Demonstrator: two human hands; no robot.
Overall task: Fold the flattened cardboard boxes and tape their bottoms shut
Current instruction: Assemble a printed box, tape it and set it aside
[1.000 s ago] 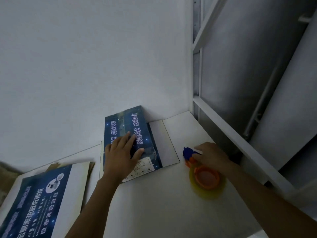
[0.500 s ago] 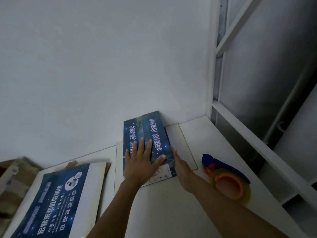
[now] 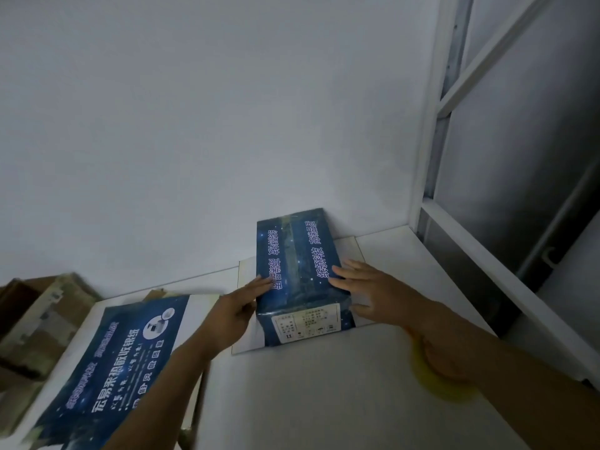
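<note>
**A:** Head view, entry one: what is listed, and where?

**B:** One folded box [image 3: 298, 274], of deep-blue printed card with white lettering and a pale label on the near end. It is set on the smooth white table [image 3: 324, 401] at 6 o'clock, with its far end against the wall. White flaps [image 3: 352, 251] are laid flat at its sides.

**A:** Hands?

**B:** The left hand [image 3: 237, 306] is pressed to the 9 o'clock side, fingers straight and together. The right hand [image 3: 367, 287] is spread over the 3 o'clock top edge, fingers apart. Nothing is clamped.

**A:** Hazards?

**B:** The panels are judged likely to spring apart if pressure is released before taping. The tape roll [image 3: 435, 381], translucent yellow at 4 o'clock, is half hidden by the right forearm and could be knocked. The flattened boxes [image 3: 113, 362] are stacked at 8 o'clock.
</note>
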